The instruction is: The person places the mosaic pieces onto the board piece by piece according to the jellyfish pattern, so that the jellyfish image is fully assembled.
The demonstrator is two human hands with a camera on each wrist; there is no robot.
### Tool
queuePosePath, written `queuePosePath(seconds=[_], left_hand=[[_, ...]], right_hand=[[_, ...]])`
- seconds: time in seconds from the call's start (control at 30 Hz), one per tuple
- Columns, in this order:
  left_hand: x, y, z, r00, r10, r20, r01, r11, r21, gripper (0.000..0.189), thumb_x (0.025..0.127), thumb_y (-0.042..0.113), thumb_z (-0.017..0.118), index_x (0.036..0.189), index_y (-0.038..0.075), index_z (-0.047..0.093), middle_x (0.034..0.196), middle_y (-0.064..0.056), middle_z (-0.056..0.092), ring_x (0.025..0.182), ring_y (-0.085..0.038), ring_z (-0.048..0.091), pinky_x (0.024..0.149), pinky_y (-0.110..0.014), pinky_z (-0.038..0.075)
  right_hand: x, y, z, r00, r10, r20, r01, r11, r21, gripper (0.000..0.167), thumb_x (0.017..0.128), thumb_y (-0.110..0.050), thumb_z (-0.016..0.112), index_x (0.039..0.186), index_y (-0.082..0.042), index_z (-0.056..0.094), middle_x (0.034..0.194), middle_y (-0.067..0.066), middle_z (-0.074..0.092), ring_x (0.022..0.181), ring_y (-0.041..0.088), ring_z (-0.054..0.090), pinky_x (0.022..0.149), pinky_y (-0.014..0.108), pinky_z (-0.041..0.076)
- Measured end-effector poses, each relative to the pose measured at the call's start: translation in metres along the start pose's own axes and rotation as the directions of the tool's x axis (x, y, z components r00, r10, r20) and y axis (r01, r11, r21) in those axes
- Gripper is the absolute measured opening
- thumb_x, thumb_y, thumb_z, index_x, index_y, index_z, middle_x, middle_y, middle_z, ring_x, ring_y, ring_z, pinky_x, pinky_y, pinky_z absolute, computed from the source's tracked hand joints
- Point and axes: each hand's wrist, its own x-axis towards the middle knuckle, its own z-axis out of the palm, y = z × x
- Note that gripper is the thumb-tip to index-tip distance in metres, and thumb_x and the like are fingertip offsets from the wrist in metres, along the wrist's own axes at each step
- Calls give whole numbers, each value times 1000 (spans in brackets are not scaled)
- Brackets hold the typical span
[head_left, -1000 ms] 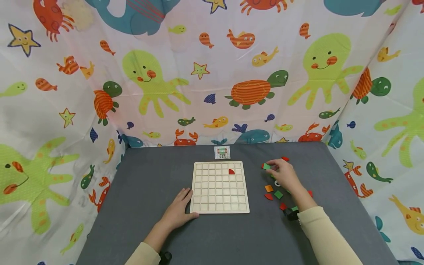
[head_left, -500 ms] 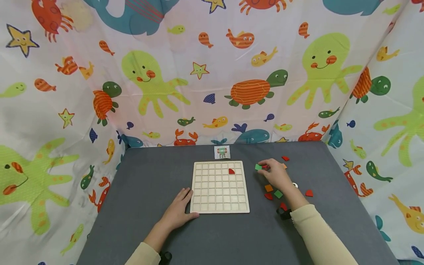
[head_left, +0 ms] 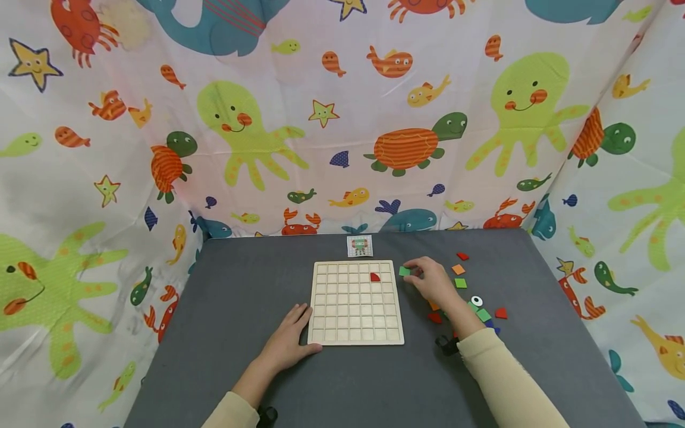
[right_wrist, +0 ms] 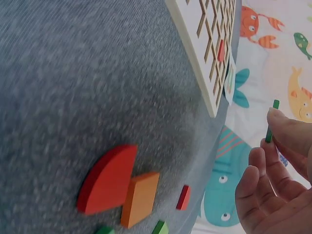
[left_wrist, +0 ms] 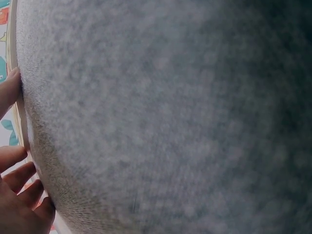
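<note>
In the head view my right hand (head_left: 436, 285) pinches a green square tile (head_left: 404, 271) just right of the wooden grid board (head_left: 354, 310). The right wrist view shows the green tile (right_wrist: 269, 134) edge-on between thumb and finger, raised above the table. One red quarter-circle piece (head_left: 375, 277) sits in a cell near the board's upper right. My left hand (head_left: 289, 340) rests against the board's lower left edge, fingers extended and thumb at the near corner. In the left wrist view, fingers of the left hand (left_wrist: 27, 204) touch the board's rim; grey cloth fills most of that view.
Loose pieces lie right of the board: an orange square (head_left: 458, 269), a green square (head_left: 461, 283), a white ring (head_left: 477, 301), a red quarter-circle (head_left: 500, 312) and several others, some hidden by my right forearm. A small printed card (head_left: 360, 246) lies behind the board.
My right hand has moved left, carrying the green tile from the loose pieces to beside the board's right edge. My left hand has stayed where it was.
</note>
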Motion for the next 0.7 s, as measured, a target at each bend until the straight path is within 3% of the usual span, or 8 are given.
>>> queuePosePath(seconds=[0.7], left_hand=[[0, -1, -1, 1000, 0, 19, 0, 1000, -10, 98, 82, 50, 81, 159, 12, 35, 166, -9, 27, 155, -33, 19, 114, -57, 36]], right_hand=[[15, -11, 26, 997, 7, 71, -10, 999, 42, 31, 92, -17, 76, 121, -9, 72, 121, 15, 64, 96, 25, 64, 74, 39, 55]])
